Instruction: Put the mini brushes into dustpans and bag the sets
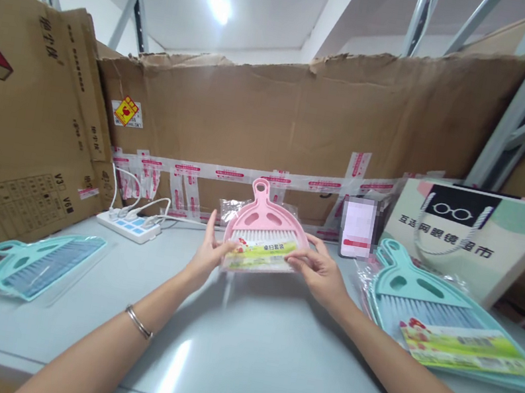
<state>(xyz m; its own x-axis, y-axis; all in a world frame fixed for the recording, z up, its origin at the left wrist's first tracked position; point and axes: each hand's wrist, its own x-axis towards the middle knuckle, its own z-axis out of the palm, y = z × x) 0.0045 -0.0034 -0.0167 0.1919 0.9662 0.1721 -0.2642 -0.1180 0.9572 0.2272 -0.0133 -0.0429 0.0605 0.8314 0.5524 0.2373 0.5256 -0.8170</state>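
Note:
A pink dustpan and brush set [265,224] in a clear plastic bag is held up over the middle of the table, handle pointing up. A yellow-green label covers the lower part of its white bristles. My left hand [208,248] grips the left edge, thumb on the front and fingers behind. On the right edge, my right hand [323,274] pinches the bag beside the label. To the right lie bagged turquoise dustpan sets [429,285], the top one with the same kind of label. A single turquoise dustpan set [47,261] lies at the left, with no label showing.
Behind the table [234,366] stands a taped cardboard wall [274,125], with a large carton [15,135] at the left. A white power strip [129,224] with plugged cables sits at the back left. A phone [359,226] and a paper bag [467,237] stand at the back right.

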